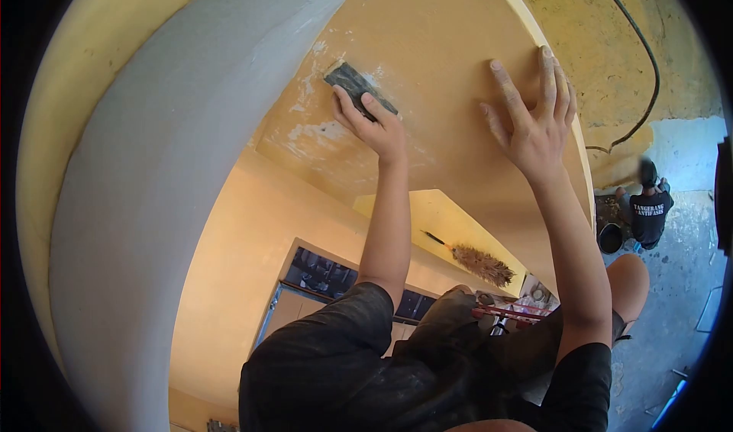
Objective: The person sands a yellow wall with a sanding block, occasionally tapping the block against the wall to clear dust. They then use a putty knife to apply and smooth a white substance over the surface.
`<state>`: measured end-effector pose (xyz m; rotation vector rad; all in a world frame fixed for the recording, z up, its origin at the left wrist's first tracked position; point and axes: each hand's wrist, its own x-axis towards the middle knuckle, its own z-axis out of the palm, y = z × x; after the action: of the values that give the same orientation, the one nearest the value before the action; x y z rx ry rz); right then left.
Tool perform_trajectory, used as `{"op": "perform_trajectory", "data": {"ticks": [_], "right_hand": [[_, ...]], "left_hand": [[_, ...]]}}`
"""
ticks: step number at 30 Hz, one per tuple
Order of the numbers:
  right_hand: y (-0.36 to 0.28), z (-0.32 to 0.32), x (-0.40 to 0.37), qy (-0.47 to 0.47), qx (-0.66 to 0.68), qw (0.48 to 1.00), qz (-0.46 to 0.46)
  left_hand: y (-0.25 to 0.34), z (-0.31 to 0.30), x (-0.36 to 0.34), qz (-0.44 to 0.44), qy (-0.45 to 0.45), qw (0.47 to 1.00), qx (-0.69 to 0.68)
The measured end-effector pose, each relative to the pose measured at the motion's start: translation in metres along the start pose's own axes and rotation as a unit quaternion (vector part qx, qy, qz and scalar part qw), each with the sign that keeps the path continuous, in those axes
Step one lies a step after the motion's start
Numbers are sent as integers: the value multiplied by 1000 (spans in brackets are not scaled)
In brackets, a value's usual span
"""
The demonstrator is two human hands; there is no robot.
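Note:
My left hand (pixel 372 127) is closed around a sanding block (pixel 359 87), which looks like a short piece wrapped in dark sandpaper. The block rests against a tan painted panel (pixel 450 43), among scuffed white patches. To its right, my right hand (pixel 538 127) lies spread on the same panel, fingers apart and holding nothing. Its fingertips reach close to the panel's pale curved edge. Dust marks show on the fingers of my right hand.
A broad grey curved band (pixel 137 180) runs down the left. A feather duster (pixel 481 264) lies on a yellow ledge below the panel. Red metal bars (pixel 511 311) show near my legs. Far below right, another person (pixel 649 211) crouches beside a dark bucket (pixel 610 238). A black cable (pixel 651 58) hangs at upper right.

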<state>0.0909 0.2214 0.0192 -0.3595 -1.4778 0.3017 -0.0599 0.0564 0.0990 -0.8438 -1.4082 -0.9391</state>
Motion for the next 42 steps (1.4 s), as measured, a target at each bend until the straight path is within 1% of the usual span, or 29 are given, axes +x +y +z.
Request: {"op": "perform_trajectory", "data": {"ticks": [3,5,6,8,9,11,15,17,21,23,24,25,28,29,31,32,34,35,37,39,41,42], "right_hand": [[0,1,0,5,10,1000,-2],[1,0,-1,-7,-11,1000,-2],[2,0,-1,-9,-13,1000,-2],[2,0,0,-6,-6,1000,-1],[2,0,0,-6,-7,1000,-1],[1,0,1,-7,-3,1000,0],[2,0,1,-9,4,1000,-1],[3,-2,2,-23,7,1000,-5],[4,-10,5,-58,22,998,0],[5,-13,4,-83,23,996,-9],[6,-14,4,-82,23,996,-4],[5,-15,4,-87,22,996,-4],[5,-10,-1,-86,9,996,-14],[7,-8,-2,-79,-7,997,-18],[11,-9,-4,-92,-10,995,-33],[13,-11,-6,-105,-18,993,-41],[19,-16,-7,-122,-19,991,-46],[21,-19,-8,-140,-18,989,-54],[19,-20,-10,-142,-22,989,-48],[20,-19,-9,-140,-23,989,-49],[21,-16,-11,-102,-17,993,-57],[22,-14,-12,-100,-15,993,-53]], "left_hand": [[5,1,1,14,7,1000,5],[8,-6,1,39,-21,980,194],[12,-9,2,37,-22,980,193],[20,-15,5,-11,-76,981,175],[29,-18,7,-11,-77,981,175],[47,-25,11,-130,-151,975,96],[40,-30,14,-107,-161,975,110],[42,-31,15,-142,-174,972,74],[34,-29,26,-139,-166,976,31],[35,-25,46,-117,-127,985,2],[44,-23,48,-148,-128,981,-8],[43,-23,39,-145,-130,981,-6],[28,-31,6,-42,-168,982,78],[19,-31,4,-42,-161,983,78],[18,-39,9,34,-189,970,146],[18,-42,10,32,-189,970,148],[31,-35,22,-104,-179,978,14],[30,-32,17,-104,-183,978,11],[30,-32,7,-74,-184,977,83],[29,-31,7,-77,-176,979,65],[28,-29,12,-71,-175,981,48],[27,-29,16,-70,-168,983,34]]}}
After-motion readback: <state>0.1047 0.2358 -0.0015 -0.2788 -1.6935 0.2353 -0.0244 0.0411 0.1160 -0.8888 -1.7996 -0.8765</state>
